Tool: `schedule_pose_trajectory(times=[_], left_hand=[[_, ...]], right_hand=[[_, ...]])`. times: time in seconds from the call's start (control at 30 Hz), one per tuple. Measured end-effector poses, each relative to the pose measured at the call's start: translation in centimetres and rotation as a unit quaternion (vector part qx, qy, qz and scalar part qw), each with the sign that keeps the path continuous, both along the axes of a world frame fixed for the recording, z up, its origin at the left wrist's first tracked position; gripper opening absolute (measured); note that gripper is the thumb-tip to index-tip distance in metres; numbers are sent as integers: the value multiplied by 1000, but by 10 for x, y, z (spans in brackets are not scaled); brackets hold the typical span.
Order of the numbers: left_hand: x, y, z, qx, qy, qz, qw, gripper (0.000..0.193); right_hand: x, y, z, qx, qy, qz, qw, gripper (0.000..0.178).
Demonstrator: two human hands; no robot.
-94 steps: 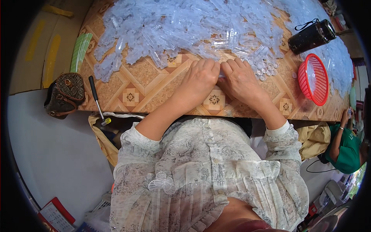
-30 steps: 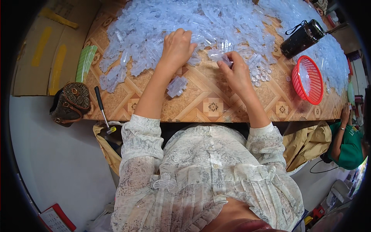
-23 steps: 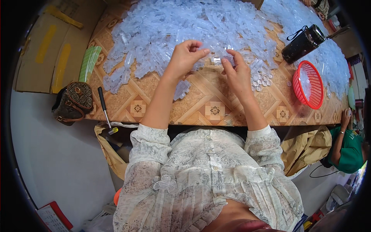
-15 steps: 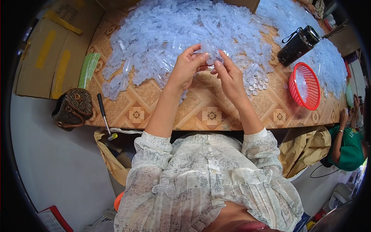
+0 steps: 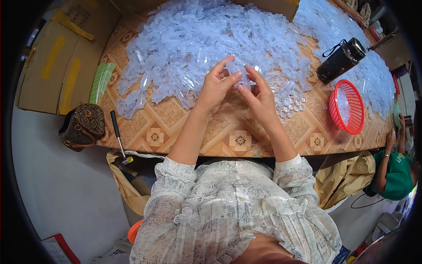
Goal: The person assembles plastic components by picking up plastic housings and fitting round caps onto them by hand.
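Observation:
Between my two hands, above the table, is a clear plastic piece [image 5: 237, 67]; its exact shape is lost against the pile behind. My left hand [image 5: 215, 90] pinches it with thumb and fingers from the left. From the right, my right hand [image 5: 260, 97] has its thumb and fingertips closed at the piece's lower right side. Behind both hands spreads a large heap of translucent plastic pieces [image 5: 184, 53], many of them long and thin. Several small round clear caps [image 5: 290, 105] lie just right of my right hand.
At right stand a red plastic basket [image 5: 333, 112] with clear pieces inside and a black flask [image 5: 340, 60]. Cardboard boxes [image 5: 48, 66], a brown patterned bag [image 5: 88, 121] and a small hammer [image 5: 118, 132] are at left. A co-worker in green [image 5: 393, 174] sits far right.
My right thumb has slid down from the piece's face to its lower edge. Both hands still hold the piece in nearly the same place. The whole view has shifted slightly.

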State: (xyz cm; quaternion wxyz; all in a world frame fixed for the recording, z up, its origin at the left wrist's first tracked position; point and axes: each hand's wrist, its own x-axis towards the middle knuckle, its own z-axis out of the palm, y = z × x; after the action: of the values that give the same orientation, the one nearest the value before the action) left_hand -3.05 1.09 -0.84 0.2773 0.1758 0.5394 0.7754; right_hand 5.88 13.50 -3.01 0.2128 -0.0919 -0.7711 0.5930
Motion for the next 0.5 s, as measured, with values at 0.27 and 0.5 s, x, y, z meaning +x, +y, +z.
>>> schedule_pose_trajectory(times=[0.27, 0.5], left_hand=[[-44, -17, 20, -399, 437, 205, 780, 62], [-91, 10, 24, -402, 659, 177, 610, 40]], right_hand=[[-5, 10, 3, -92, 51, -75, 992, 55], [-3, 12, 4, -163, 68, -73, 982, 57]])
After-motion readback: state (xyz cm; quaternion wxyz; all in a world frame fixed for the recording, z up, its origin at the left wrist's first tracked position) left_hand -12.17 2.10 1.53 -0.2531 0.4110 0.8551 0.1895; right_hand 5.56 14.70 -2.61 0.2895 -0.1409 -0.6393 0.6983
